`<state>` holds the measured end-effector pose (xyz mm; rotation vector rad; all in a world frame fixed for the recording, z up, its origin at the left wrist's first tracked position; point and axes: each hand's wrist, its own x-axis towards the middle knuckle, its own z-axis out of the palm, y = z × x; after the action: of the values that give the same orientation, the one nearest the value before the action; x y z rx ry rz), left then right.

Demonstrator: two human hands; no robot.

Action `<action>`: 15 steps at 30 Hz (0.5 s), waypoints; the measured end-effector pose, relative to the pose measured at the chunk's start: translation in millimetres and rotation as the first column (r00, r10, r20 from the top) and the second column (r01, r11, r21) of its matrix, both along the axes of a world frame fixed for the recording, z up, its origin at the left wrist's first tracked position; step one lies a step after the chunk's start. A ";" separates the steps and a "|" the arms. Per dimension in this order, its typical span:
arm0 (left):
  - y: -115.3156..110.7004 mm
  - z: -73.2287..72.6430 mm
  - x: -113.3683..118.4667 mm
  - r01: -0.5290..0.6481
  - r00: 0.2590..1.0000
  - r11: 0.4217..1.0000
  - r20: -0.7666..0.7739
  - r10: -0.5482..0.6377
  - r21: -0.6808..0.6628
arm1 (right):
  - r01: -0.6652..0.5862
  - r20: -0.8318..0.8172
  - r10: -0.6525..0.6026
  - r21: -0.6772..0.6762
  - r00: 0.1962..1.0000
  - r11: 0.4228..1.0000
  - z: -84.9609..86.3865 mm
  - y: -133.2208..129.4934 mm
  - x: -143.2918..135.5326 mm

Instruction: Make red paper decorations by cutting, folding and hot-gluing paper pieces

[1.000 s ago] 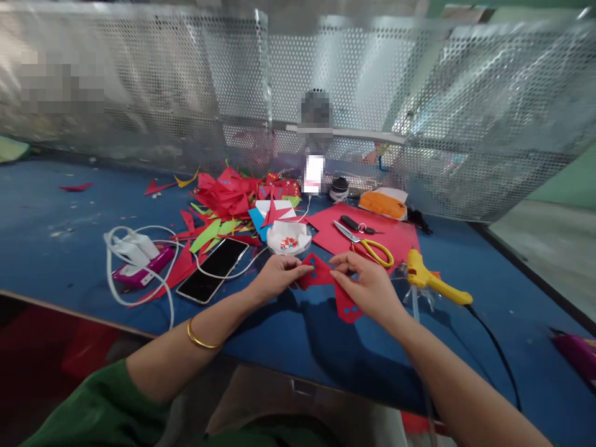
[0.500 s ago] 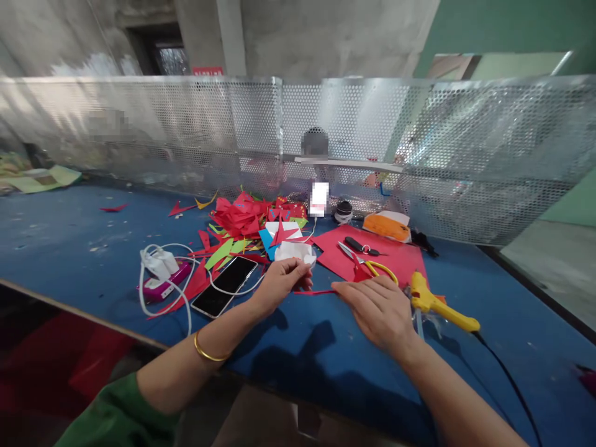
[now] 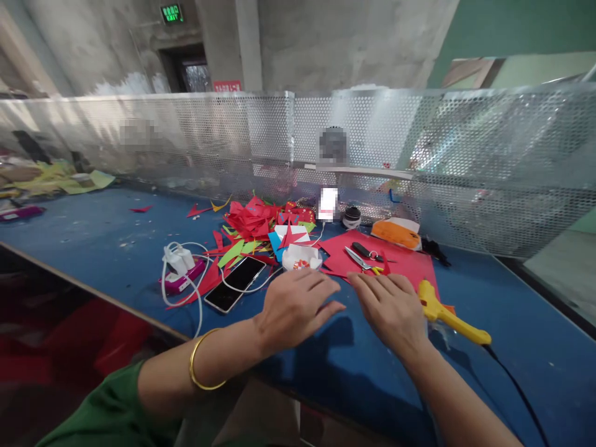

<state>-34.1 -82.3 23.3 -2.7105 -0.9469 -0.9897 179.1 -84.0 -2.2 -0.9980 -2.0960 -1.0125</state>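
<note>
Hovering inside the edge of the surface (image 3: 135, 236), the left hand (image 3: 298, 307) parts empty fingers. The right hand (image 3: 391, 310) hides its grip.

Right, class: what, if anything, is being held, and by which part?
Cannot be told: red paper shows by the right hand, any grip hidden; the left hand shows nothing held.

Far beyond the left grip (image 3: 300, 307) and up to its left, a lit green sign (image 3: 172, 13) reads "EXIT" under a row of blurred characters. Lower and nearer the grip's line, a red sign (image 3: 227, 85) bears pale characters too small to read.
</note>
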 end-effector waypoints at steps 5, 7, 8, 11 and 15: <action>16.2 9.1 6.9 -0.110 0.961 0.967 -0.223 0.162 0.231 | -0.037 0.056 0.038 -0.004 0.998 0.999 -4.2 1.1 -8.5; 21.8 7.5 9.5 -0.119 0.949 0.949 -0.246 0.195 0.294 | -0.020 0.065 0.022 -0.020 0.998 1.000 -7.8 1.2 -10.3; 23.5 6.3 10.9 -0.114 0.945 0.942 -0.259 0.201 0.316 | -0.014 0.067 0.016 -0.029 0.998 1.000 -10.0 1.5 -10.8; 26.3 2.2 15.5 -0.063 0.935 0.943 -0.311 0.170 0.327 | -0.014 0.058 0.017 -0.038 0.998 0.999 -15.6 2.3 -11.7; 38.3 3.5 15.9 -0.027 0.924 0.942 -0.351 0.152 0.336 | -0.022 -0.018 0.021 -0.047 1.000 0.999 -8.9 -0.1 -10.6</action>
<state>-18.2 -44.0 26.9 -2.4248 -0.7514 -0.5244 168.5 -84.0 -11.1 -1.0015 -2.1205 -0.9446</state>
